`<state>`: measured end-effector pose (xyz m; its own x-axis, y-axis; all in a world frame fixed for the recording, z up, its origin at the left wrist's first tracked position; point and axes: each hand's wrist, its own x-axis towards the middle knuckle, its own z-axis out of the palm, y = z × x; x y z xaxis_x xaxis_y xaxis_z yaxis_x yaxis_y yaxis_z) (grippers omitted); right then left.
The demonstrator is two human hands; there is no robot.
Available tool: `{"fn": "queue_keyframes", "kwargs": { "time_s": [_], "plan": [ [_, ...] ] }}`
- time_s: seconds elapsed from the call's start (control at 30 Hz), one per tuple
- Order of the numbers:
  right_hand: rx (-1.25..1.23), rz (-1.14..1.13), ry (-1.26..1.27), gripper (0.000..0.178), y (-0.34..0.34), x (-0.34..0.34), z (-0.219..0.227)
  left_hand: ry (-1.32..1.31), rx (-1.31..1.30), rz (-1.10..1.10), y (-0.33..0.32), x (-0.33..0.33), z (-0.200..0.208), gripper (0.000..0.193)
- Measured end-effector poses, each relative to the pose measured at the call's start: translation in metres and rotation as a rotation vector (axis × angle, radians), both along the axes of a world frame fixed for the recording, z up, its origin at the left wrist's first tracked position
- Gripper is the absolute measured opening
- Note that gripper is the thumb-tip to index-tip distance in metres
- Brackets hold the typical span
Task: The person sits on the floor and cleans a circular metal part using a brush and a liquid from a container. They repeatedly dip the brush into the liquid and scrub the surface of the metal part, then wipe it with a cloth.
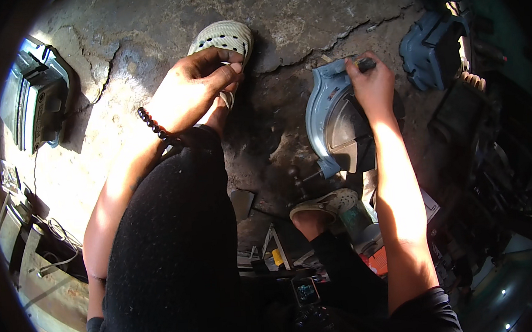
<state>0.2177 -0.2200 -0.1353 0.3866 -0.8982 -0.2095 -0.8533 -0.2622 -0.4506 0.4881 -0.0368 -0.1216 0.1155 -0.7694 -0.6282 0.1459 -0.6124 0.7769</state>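
Observation:
My left hand (pixel 203 84) hovers by the cream clog (pixel 226 36) on my foot. Its thumb and fingers are pressed together, and what they may pinch is too small to make out. A beaded bracelet (pixel 152 124) circles that wrist. My right hand (pixel 371 80) closes around a short dark handle (pixel 366 64) with a yellowish mark; its working end is hidden. The fingers meet the upper end of a curved blue-grey guard (pixel 316 117), which resembles a saw's blade guard. Dark panels (pixel 343 134) fill its inner curve, and a rod (pixel 311 176) sticks out at its lower end.
Cracked concrete floor (pixel 305 17) lies around. Blue-grey machine housings stand at left (pixel 42 97) and upper right (pixel 430 49). Dark parts crowd the right side. Near my other clog (pixel 323 205) sit a green container (pixel 356 218) and tools. A cable (pixel 60 236) lies lower left.

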Motion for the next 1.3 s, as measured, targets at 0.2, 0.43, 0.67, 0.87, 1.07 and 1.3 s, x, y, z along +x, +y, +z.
{"fn": "queue_keyframes", "kwargs": {
  "time_s": [0.2, 0.43, 0.67, 0.87, 1.07, 1.3],
  "plan": [
    [-0.031, -0.15, -0.194, 0.024, -0.01, -0.01, 0.013, -0.044, 0.012, -0.017, 0.0, 0.001, -0.002, 0.032],
    [0.038, -0.013, -0.036, 0.021, 0.002, -0.006, 0.001, 0.027, -0.034, 0.01, -0.001, -0.002, -0.002, 0.035],
    [-0.241, -0.148, -0.129, 0.027, -0.05, -0.017, 0.025, 0.041, -0.014, 0.019, -0.002, -0.002, 0.001, 0.034],
    [-0.268, -0.082, 0.011, 0.03, -0.081, -0.042, 0.025, -0.062, 0.029, -0.003, -0.009, -0.009, 0.009, 0.031],
    [-0.27, -0.038, -0.015, 0.036, -0.101, -0.054, 0.016, -0.139, 0.1, -0.071, -0.003, -0.005, 0.012, 0.035],
    [-0.208, -0.025, -0.01, 0.034, -0.106, -0.046, 0.012, -0.234, 0.153, -0.115, -0.012, -0.009, 0.014, 0.034]
  ]
}}
